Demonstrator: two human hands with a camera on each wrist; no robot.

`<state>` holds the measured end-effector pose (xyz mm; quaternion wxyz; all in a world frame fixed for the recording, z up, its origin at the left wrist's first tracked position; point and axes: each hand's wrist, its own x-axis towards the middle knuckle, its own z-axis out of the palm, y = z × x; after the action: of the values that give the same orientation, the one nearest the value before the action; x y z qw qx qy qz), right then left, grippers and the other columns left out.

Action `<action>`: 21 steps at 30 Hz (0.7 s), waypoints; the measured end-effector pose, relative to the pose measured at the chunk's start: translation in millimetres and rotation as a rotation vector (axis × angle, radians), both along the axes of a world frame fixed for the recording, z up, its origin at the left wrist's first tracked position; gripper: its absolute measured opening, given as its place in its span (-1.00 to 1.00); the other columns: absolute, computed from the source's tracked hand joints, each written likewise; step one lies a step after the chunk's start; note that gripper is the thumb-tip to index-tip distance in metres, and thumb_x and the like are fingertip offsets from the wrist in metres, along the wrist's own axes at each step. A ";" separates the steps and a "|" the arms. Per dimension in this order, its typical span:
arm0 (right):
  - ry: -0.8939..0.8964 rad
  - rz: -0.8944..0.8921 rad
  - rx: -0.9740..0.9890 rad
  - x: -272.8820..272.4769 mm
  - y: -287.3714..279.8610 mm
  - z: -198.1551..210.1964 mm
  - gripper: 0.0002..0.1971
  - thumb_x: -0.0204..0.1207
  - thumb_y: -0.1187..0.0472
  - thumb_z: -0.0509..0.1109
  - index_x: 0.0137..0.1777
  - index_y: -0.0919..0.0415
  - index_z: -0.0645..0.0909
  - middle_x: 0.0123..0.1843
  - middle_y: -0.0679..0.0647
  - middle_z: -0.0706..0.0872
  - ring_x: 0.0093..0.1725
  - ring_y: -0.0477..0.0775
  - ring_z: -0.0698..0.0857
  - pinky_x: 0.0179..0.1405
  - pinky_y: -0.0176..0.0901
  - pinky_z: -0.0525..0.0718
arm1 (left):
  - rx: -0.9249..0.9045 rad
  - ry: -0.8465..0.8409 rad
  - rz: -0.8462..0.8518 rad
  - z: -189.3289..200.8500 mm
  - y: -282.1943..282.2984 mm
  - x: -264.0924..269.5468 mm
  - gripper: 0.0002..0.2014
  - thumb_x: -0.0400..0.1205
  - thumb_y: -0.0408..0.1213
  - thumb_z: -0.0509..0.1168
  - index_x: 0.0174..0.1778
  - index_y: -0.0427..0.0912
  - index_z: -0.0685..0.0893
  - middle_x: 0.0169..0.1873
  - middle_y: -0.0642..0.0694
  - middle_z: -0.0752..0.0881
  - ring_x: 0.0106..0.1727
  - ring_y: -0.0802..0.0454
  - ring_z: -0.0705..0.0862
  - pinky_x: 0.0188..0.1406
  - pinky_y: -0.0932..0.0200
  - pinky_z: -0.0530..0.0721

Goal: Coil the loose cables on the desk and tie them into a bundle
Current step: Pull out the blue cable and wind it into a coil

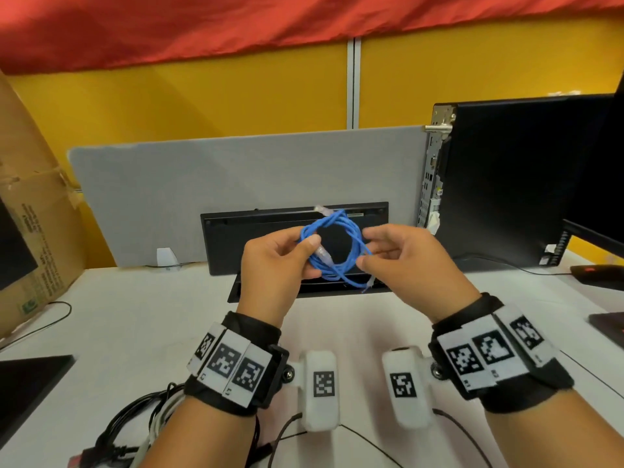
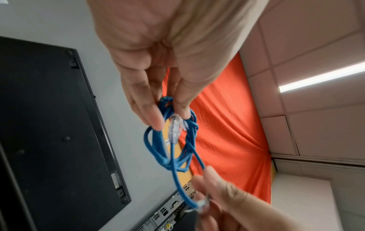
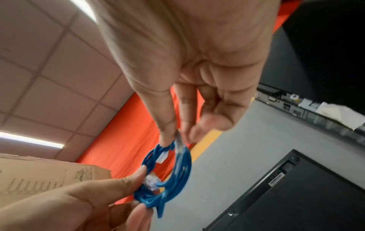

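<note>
A thin blue network cable [image 1: 341, 246] is wound into a small coil held in the air above the desk. My left hand [image 1: 283, 261] pinches the coil's left side between thumb and fingers, with a clear plug [image 1: 323, 255] lying by the thumb. My right hand [image 1: 388, 251] pinches the coil's right side, where the cable's free end with a second clear plug [image 3: 179, 144] sits between thumb and forefinger. In the left wrist view the blue cable [image 2: 169, 150] hangs from my fingertips. In the right wrist view the blue cable [image 3: 177, 176] forms a ring between both hands.
A black keyboard [image 1: 270, 238] leans on a grey divider [image 1: 202, 184] behind the hands. A black computer tower [image 1: 513, 177] stands at right, a cardboard box [image 1: 30, 211] at left. A pile of black and white cables [image 1: 135, 423] lies on the white desk [image 1: 135, 319] near my left forearm.
</note>
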<state>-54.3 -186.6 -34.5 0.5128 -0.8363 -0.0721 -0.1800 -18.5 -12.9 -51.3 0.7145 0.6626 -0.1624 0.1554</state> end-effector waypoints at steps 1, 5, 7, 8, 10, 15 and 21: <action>-0.053 -0.077 -0.013 1.0 -2.9 -0.9 -0.80 0.42 0.22 0.58 0.05 0.12 0.78 -0.26 -0.04 0.81 -0.22 -0.10 0.78 -0.17 -0.28 0.75 | -0.010 0.009 0.021 -0.5 2.3 1.7 -0.85 0.62 -0.41 0.39 -0.07 -0.07 0.81 -0.30 -0.13 0.85 -0.25 -0.03 0.84 -0.33 0.24 0.77; -0.147 -0.137 -0.100 3.5 -9.7 -2.7 -0.89 0.38 0.11 0.61 -0.33 0.08 0.80 -0.49 -0.06 0.74 -0.53 -0.25 0.62 -0.50 -0.51 0.54 | -0.005 0.022 0.067 -1.5 6.2 4.6 -0.90 0.61 -0.36 0.42 -0.05 -0.09 0.82 -0.32 -0.12 0.83 -0.31 0.01 0.81 -0.31 0.23 0.77; -0.105 -0.106 -0.117 3.1 -11.0 -0.3 -0.89 0.44 0.16 0.57 -0.30 0.10 0.77 -0.51 -0.07 0.72 -0.56 -0.26 0.60 -0.56 -0.49 0.50 | -0.006 0.028 0.101 -2.3 5.8 4.9 -0.90 0.60 -0.34 0.43 -0.05 -0.09 0.82 -0.32 -0.10 0.83 -0.31 0.00 0.82 -0.28 0.18 0.79; -0.083 -0.095 -0.105 2.5 -12.4 1.0 -0.90 0.47 0.20 0.55 -0.28 0.09 0.76 -0.50 -0.07 0.73 -0.57 -0.25 0.61 -0.57 -0.46 0.52 | -0.008 0.030 0.114 -2.6 5.8 5.4 -0.90 0.59 -0.33 0.44 -0.03 -0.09 0.82 -0.31 -0.10 0.83 -0.29 0.00 0.83 -0.26 0.15 0.80; -0.100 -0.130 -0.096 2.1 -17.4 2.4 -0.90 0.48 0.24 0.53 -0.24 0.05 0.78 -0.50 -0.11 0.73 -0.57 -0.23 0.64 -0.56 -0.41 0.57 | -0.016 0.029 0.128 -2.5 7.1 6.3 -0.90 0.58 -0.33 0.45 -0.01 -0.11 0.81 -0.28 -0.10 0.84 -0.26 -0.01 0.84 -0.24 0.13 0.81; -0.311 -0.296 -0.245 4.8 -21.2 3.7 -0.95 0.45 0.24 0.55 -0.14 0.10 0.83 -0.17 -0.10 0.69 -0.27 -0.24 0.67 -0.08 -0.32 0.64 | -0.146 0.127 -0.052 3.1 4.0 -1.8 -0.92 0.57 -0.34 0.47 -0.18 -0.27 0.83 -0.34 -0.19 0.83 -0.33 -0.07 0.82 -0.28 0.20 0.78; -0.263 -0.072 0.241 9.4 -13.4 -6.8 -0.87 0.50 0.36 0.49 -0.04 0.17 0.82 -0.20 0.03 0.86 -0.19 -0.04 0.84 -0.09 -0.18 0.81 | -0.238 0.162 -0.255 4.9 -6.0 -10.2 -0.85 0.60 -0.40 0.40 -0.02 -0.41 0.80 -0.12 -0.30 0.84 -0.06 -0.18 0.84 -0.14 0.22 0.77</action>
<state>-44.9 -200.0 -41.2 0.5889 -0.7400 -0.0863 -0.3132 -28.7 -18.8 -46.4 0.8125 0.5577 -0.1676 0.0278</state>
